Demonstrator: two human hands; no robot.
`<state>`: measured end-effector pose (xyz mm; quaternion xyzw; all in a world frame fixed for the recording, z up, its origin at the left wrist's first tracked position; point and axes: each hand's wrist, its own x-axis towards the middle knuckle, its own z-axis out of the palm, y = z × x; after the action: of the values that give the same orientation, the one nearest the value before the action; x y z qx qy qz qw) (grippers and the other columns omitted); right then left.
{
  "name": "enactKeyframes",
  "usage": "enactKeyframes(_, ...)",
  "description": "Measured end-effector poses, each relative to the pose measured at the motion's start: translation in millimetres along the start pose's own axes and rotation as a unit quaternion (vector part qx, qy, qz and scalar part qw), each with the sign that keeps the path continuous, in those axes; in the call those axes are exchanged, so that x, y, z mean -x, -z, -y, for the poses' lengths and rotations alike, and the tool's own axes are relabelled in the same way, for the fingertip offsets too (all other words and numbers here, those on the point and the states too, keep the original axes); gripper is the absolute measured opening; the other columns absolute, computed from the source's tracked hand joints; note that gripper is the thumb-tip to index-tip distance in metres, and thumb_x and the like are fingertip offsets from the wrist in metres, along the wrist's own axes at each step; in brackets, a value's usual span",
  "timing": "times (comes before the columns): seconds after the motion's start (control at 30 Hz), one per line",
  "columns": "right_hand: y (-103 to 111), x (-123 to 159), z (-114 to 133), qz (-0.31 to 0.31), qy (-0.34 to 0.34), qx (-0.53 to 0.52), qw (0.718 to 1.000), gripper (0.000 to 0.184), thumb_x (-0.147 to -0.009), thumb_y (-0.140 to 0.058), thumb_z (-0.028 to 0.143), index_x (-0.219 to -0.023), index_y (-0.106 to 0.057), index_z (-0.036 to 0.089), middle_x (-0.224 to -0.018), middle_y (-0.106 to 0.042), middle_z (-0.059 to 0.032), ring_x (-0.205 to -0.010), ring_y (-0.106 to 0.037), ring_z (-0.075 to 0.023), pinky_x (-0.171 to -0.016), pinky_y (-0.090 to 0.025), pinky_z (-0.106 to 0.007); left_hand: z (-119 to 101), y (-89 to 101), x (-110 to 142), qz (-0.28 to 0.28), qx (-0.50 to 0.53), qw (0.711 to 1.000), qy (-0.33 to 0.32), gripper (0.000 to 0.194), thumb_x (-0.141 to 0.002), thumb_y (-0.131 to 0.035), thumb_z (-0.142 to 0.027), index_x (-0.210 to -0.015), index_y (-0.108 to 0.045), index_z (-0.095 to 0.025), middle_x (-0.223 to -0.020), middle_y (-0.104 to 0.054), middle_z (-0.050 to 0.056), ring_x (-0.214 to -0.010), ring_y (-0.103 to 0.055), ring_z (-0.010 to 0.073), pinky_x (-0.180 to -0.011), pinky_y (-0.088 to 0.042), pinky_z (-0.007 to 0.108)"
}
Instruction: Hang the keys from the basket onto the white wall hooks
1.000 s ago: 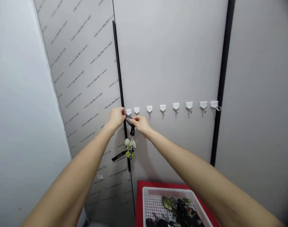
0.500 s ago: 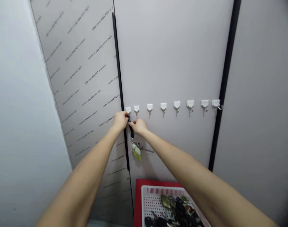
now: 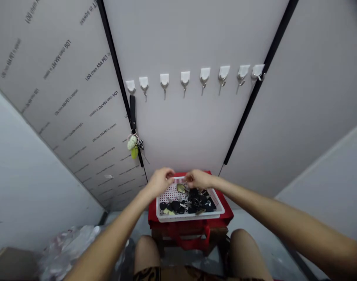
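Both my hands reach down over a white perforated basket that holds several dark keys and key fobs. My left hand hovers over the basket's back left edge with its fingers curled. My right hand is over the back middle, fingers curled down toward the keys; what they touch is hidden. On the wall above, a keychain with a black strap and a green-and-white charm hangs from the leftmost white hook.
A row of several white wall hooks runs across the grey panel, all bare except the leftmost. The basket rests on a red cloth over a stool. My knees flank the stool. Crumpled plastic lies on the floor at left.
Both hands let go of the keychain, which now hangs on the leftmost hook, and dropped to the basket. The view tilted down.
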<state>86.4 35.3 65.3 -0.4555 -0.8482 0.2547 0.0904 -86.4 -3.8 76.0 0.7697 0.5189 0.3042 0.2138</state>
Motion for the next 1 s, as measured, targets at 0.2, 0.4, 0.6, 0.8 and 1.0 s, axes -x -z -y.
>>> enactKeyframes(0.2,-31,22,-33,-0.032,-0.009,0.132,0.991,0.03,-0.053,-0.052,0.028,-0.082,-0.057,0.021,-0.077,-0.059,-0.0066,-0.074,-0.05,-0.0191,-0.06,-0.033,-0.025,19,-74.4,16,0.089,-0.069,0.992,0.058,0.035,-0.053,-0.053,-0.022,-0.088,-0.051,-0.02,-0.088,-0.054,0.007,-0.081,-0.047,0.021,-0.07,-0.034,0.029)
enactKeyframes(0.4,-32,9,-24,-0.044,-0.051,0.19,0.979,0.026,-0.058,-0.046,0.029,-0.078,-0.058,0.016,-0.076,-0.058,-0.0109,-0.074,-0.05,-0.0209,-0.06,-0.034,-0.027,23,-90.1,-4,0.067,-0.176,0.981,0.056,0.043,-0.058,-0.047,-0.02,-0.1,-0.042,-0.015,-0.098,-0.048,0.01,-0.092,-0.041,0.0207,-0.078,-0.03,0.029)
enactKeyframes(0.6,-34,8,-28,-0.02,-0.047,0.098,0.994,0.032,-0.055,-0.043,0.016,-0.084,-0.056,0.017,-0.073,-0.059,-0.0049,-0.066,-0.051,-0.0143,-0.057,-0.035,-0.022,20,-88.1,-9,0.095,-0.229,0.967,0.059,0.024,-0.062,-0.042,-0.026,-0.08,-0.053,-0.016,-0.088,-0.053,0.008,-0.084,-0.045,0.0193,-0.071,-0.033,0.028)
enactKeyframes(0.8,-20,10,-29,-0.084,-0.023,-0.071,0.994,0.046,-0.053,-0.041,0.009,-0.098,-0.047,0.013,-0.084,-0.057,-0.005,-0.071,-0.05,-0.0126,-0.063,-0.037,-0.022,11,-46.3,-17,0.055,0.011,0.995,0.078,0.021,-0.066,-0.039,-0.027,-0.075,-0.052,-0.014,-0.072,-0.056,0.003,-0.068,-0.049,0.0132,-0.063,-0.036,0.023)
enactKeyframes(1.0,-18,-2,-1,-0.019,0.102,-0.296,0.949,0.03,-0.06,-0.044,0.017,-0.09,-0.05,0.012,-0.079,-0.056,-0.0021,-0.073,-0.049,-0.0118,-0.067,-0.037,-0.025,-5,-17.1,-23,0.029,0.322,0.943,0.084,0.015,-0.061,-0.048,-0.027,-0.067,-0.047,-0.013,-0.061,-0.052,-0.001,-0.057,-0.05,0.0091,-0.058,-0.039,0.022)
